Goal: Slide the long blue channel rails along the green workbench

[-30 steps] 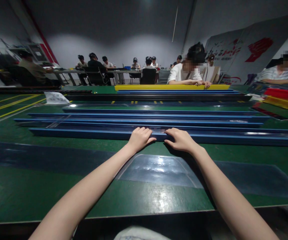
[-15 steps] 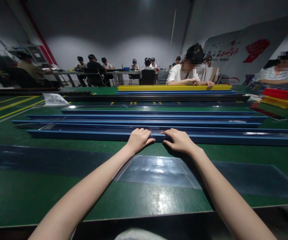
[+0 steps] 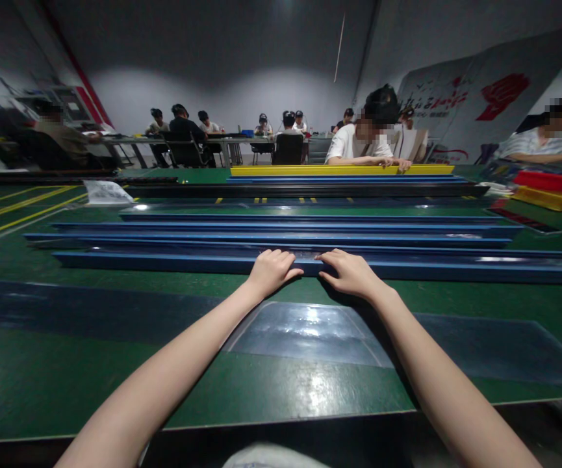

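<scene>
A long blue channel profile (image 3: 164, 262) lies across the green table in front of me, with its open side up. My left hand (image 3: 274, 270) is closed over its near wall, fingers over the top edge and thumb on the front. A short gap to the right, my right hand (image 3: 347, 270) grips the same wall in the same way. Shiny clear film shows inside the channel between my hands. My fingertips are hidden behind the wall. A long strip of clear plastic film (image 3: 310, 331) lies flat on the table under my forearms.
Beyond it lie more blue channels (image 3: 212, 227), a black profile (image 3: 310, 190) and a yellow profile (image 3: 339, 171). Across the table a person in white (image 3: 353, 144) has hands on the yellow one. Red and yellow trays (image 3: 548, 198) stand at right, a crumpled plastic bag (image 3: 108, 193) at left.
My hands stay in place on the blue channel. Toward its left end, the slanted fold seen in the clear film no longer shows. The person opposite has shifted their hands slightly.
</scene>
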Demonstrator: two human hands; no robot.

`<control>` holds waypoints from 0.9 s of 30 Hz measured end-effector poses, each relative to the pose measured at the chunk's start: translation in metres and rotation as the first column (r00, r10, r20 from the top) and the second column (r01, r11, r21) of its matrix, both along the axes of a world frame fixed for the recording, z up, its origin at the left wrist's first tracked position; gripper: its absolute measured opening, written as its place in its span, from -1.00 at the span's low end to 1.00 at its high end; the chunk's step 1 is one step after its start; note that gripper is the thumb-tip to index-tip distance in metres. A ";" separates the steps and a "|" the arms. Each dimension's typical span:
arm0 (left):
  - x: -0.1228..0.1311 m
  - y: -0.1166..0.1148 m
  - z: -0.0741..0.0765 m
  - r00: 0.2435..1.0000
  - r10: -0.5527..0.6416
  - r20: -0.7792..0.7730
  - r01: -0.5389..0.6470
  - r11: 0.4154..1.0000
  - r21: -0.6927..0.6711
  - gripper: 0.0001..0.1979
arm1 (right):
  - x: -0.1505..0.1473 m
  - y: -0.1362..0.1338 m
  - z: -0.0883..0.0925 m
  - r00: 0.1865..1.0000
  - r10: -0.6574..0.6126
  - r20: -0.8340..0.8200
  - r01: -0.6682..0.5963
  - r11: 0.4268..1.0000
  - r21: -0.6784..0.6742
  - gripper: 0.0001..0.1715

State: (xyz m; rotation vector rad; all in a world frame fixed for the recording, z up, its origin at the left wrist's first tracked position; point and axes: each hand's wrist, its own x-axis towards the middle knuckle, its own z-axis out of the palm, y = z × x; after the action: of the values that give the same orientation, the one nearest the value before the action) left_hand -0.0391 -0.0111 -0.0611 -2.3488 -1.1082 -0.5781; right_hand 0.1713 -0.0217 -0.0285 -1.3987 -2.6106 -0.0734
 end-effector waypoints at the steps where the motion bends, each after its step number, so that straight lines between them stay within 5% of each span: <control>1: 0.000 0.000 0.000 1.000 -0.001 0.002 0.001 1.000 -0.001 -0.61 | 0.000 0.000 0.000 1.000 0.000 -0.001 0.000 1.000 -0.003 -0.63; 27: 0.000 0.002 -0.001 1.000 0.013 0.003 -0.013 1.000 -0.020 -0.60 | 0.001 0.002 -0.005 0.999 0.037 -0.018 -0.036 0.998 0.057 -0.59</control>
State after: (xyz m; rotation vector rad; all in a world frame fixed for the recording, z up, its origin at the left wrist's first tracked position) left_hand -0.0387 -0.0095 -0.0620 -2.3563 -1.1351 -0.5689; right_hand 0.1722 -0.0194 -0.0331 -1.3263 -2.5965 -0.1270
